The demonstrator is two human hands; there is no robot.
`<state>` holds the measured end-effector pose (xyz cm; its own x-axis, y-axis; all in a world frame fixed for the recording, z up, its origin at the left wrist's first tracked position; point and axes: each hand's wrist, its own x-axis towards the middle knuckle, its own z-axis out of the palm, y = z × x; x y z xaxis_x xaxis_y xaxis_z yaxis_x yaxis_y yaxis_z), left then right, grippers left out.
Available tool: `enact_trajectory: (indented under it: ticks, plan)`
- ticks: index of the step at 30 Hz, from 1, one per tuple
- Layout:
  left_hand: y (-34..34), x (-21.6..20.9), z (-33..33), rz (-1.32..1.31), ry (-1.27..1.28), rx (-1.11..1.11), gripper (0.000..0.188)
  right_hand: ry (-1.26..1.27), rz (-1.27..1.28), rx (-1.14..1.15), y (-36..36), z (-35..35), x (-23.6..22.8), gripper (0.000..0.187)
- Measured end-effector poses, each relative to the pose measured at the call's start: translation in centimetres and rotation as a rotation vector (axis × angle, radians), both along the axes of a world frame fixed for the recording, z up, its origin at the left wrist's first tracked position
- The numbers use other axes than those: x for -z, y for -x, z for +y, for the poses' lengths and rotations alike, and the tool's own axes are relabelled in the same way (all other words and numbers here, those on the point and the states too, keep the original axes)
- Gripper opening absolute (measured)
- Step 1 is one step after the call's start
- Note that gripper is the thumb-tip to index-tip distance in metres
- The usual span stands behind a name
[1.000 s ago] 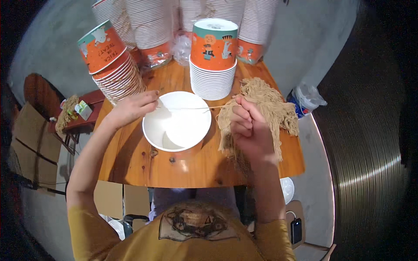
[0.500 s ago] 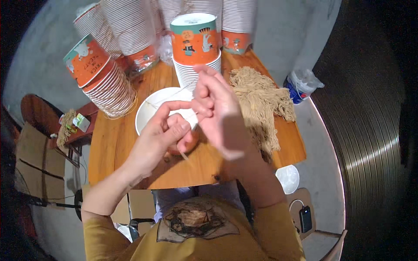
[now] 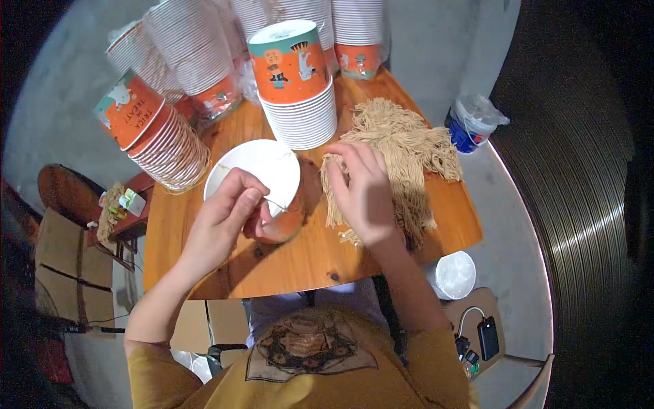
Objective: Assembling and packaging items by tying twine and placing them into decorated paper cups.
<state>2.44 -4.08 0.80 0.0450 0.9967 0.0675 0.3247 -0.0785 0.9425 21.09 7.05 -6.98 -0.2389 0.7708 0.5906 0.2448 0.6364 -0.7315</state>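
Observation:
A paper bucket (image 3: 283,163), white inside and orange outside, lies tilted on the table with its mouth toward me. Thin tan string crosses its mouth near the far rim. My left hand (image 3: 231,204) is at its near left side, thumb and forefinger pinched on a short end of string (image 3: 276,204). Whether the other left fingers press on the bucket is hidden. My right hand (image 3: 368,194) hovers over the near left part of a heap of tan strings (image 3: 402,153). Its fingers are bent and apart, with nothing seen in them.
An upright nested stack of buckets (image 3: 300,119) stands just beyond the bucket. Another stack (image 3: 174,153), with strings hanging from it, leans at the left. Bagged stacks (image 3: 187,48) line the wall. A blue-and-white pail (image 3: 470,126) stands past the table's right edge.
My hands have come apart. My right hand has moved right and down, from the string over the bucket to the string heap; my left keeps its pinch, slightly left of before.

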Motion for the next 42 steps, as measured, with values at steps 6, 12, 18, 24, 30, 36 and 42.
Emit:
enact_trajectory:
  ticks: [6, 12, 18, 24, 30, 36, 42]
  plan:
    - [-1.2, 0.0, 1.2, 0.103, -0.171, 0.072, 0.017, 0.627, 0.399, -0.776, 1.0, -3.9, -2.0, 0.016]
    - [-0.6, 0.4, 0.8, 0.417, -0.281, -0.012, 0.021, 0.387, 0.361, -0.436, 0.4, -3.4, -0.7, 0.006]
    - [0.8, -0.8, -0.4, 0.402, 0.118, 0.063, 0.020, 0.391, 0.355, -0.277, 1.5, -2.8, 2.1, 0.008]
    - [4.4, -2.2, -0.2, 0.044, 0.228, -0.012, 0.024, 0.208, 0.404, -0.317, 4.2, -4.4, 1.5, 0.008]
    - [5.9, -2.6, -0.7, -0.056, 0.294, -0.011, 0.024, 0.126, 0.361, -0.312, 5.3, -4.9, 1.1, 0.009]
    - [4.9, -3.8, -0.4, -0.133, 0.372, 0.013, 0.023, -0.028, 0.249, -0.282, 5.2, -5.0, 0.9, 0.007]
    - [5.1, -1.4, 0.8, -0.054, 0.395, 0.084, 0.021, -0.060, 0.221, -0.275, 4.6, -5.6, 1.1, 0.010]
